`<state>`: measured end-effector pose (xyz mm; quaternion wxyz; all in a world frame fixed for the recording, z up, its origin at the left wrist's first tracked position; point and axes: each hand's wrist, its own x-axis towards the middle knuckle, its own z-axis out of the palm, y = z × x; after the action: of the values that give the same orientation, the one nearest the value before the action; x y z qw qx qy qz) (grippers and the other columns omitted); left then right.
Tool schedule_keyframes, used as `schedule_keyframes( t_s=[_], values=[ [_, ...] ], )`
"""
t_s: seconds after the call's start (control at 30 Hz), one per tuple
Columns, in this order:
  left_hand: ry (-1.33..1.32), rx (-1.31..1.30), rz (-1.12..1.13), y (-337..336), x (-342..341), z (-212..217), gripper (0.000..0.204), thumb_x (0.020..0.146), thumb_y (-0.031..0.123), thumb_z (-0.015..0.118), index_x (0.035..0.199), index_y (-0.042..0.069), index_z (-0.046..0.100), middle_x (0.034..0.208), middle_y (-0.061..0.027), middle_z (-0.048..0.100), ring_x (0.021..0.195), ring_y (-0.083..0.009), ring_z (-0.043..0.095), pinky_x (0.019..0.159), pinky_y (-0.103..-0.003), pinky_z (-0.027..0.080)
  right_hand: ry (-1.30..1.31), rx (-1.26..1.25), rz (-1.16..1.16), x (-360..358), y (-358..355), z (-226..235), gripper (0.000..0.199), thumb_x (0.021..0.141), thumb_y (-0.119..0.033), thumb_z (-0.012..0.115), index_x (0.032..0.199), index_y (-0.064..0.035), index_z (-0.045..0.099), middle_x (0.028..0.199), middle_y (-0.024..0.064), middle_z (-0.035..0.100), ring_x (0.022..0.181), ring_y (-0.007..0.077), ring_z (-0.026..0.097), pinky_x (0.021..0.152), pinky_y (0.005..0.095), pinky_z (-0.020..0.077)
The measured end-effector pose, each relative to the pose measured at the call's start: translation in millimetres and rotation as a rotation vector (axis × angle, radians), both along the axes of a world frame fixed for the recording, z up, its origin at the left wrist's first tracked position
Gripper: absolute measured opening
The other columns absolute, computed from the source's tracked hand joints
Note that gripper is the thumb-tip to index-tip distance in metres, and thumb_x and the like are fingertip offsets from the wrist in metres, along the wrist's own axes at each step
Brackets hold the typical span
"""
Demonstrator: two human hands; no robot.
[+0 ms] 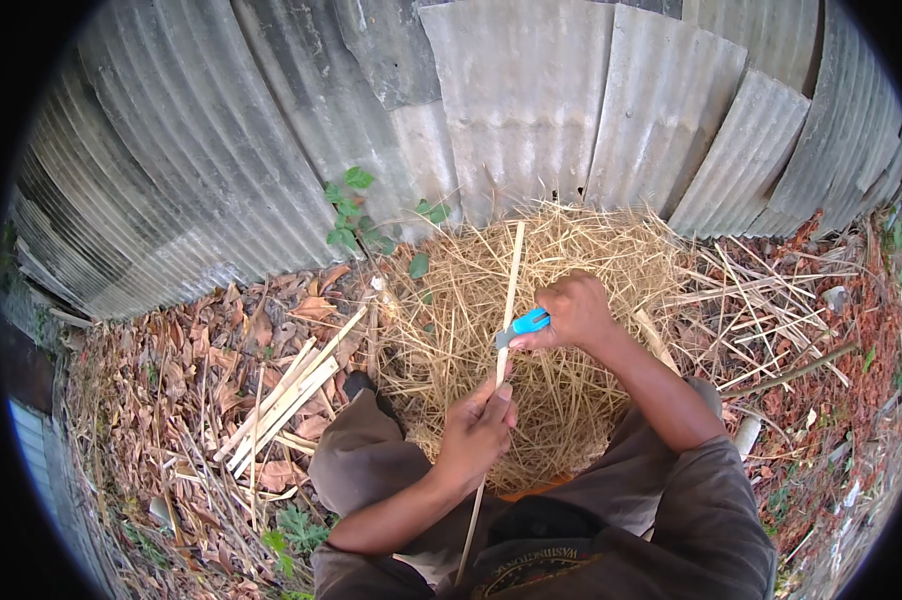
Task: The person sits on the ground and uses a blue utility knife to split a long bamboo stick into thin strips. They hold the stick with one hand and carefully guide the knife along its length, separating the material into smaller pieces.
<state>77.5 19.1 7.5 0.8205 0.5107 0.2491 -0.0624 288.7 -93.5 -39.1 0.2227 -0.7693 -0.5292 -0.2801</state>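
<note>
A long, pale wooden strip, likely split bamboo (pixel 513 275), runs up from my lap and leans slightly to the right. My left hand (pixel 478 428) grips it below its middle, thumb lying along it. In my right hand (pixel 571 312) is a blue-handled utility knife (pixel 529 322); its short grey blade lies against the strip, just above my left hand. Beneath both hands spreads a heap of straw-like shavings (pixel 561 400) between my bent knees.
Cut pale strips (pixel 281 405) lie in a bundle on dry leaves at the left. Thin sticks (pixel 771 310) are scattered at the right. A corrugated metal fence (pixel 531 110) stands behind the shavings, with a green leafy plant (pixel 346 215) at its foot.
</note>
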Motion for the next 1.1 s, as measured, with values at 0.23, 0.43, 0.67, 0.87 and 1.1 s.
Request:
schedule_keyframes(
  t_s=[0.23, 0.43, 0.67, 0.87, 1.1],
  values=[
    [-0.100, 0.092, -0.452, -25.6, -44.2, 1.6, 0.043, 0.101, 0.022, 0.045, 0.142, 0.010, 0.038, 0.073, 0.0025, 0.048, 0.053, -0.0027, 0.036, 0.048, -0.019, 0.035, 0.555, -0.259, -0.697, 90.3, -47.0, -11.3, 0.087, 0.079, -0.085, 0.027, 0.050, -0.0073, 0.054, 0.044, 0.0071, 0.046, 0.044, 0.0216, 0.052, 0.043, 0.0368, 0.0388],
    [-0.034, -0.020, -0.124, 13.4, -20.2, -5.1, 0.034, 0.103, 0.024, 0.036, 0.128, 0.002, 0.045, 0.073, -0.0035, 0.054, 0.041, -0.0049, 0.041, 0.041, -0.020, 0.037, 0.706, -0.113, -0.595, 62.9, -46.6, -11.9, 0.079, 0.083, -0.079, 0.034, 0.053, -0.0080, 0.056, 0.045, 0.0076, 0.049, 0.046, 0.0256, 0.055, 0.046, 0.0410, 0.0431],
    [-0.052, -0.014, -0.085, 12.2, -15.7, -0.7, 0.026, 0.104, 0.026, 0.033, 0.103, 0.003, 0.047, 0.062, -0.0014, 0.043, 0.037, -0.0086, 0.036, 0.036, -0.022, 0.034, 0.371, -0.204, 0.029, -41.6, -7.7, 15.1, 0.071, 0.069, -0.079, 0.057, 0.051, -0.0105, 0.056, 0.040, 0.0039, 0.045, 0.038, 0.0230, 0.052, 0.041, 0.0364, 0.0421],
    [-0.065, 0.031, -0.106, 6.6, -17.3, -2.5, 0.024, 0.104, 0.027, 0.034, 0.094, 0.007, 0.042, 0.056, 0.0013, 0.036, 0.036, -0.0076, 0.032, 0.034, -0.023, 0.031, 0.233, -0.130, -0.085, -15.5, -3.6, 4.6, 0.073, 0.067, -0.080, 0.058, 0.048, -0.0102, 0.055, 0.038, 0.0031, 0.044, 0.034, 0.0221, 0.049, 0.039, 0.0348, 0.0407],
    [-0.041, 0.101, -0.116, 6.7, -17.7, 1.4, 0.022, 0.103, 0.027, 0.037, 0.094, 0.007, 0.042, 0.057, 0.0032, 0.036, 0.042, -0.0043, 0.034, 0.038, -0.021, 0.030, 0.271, -0.175, 0.015, -41.5, -2.4, 7.1, 0.075, 0.065, -0.083, 0.056, 0.045, -0.0121, 0.043, 0.039, 0.0036, 0.041, 0.034, 0.0219, 0.045, 0.038, 0.0362, 0.0357]
  ],
)
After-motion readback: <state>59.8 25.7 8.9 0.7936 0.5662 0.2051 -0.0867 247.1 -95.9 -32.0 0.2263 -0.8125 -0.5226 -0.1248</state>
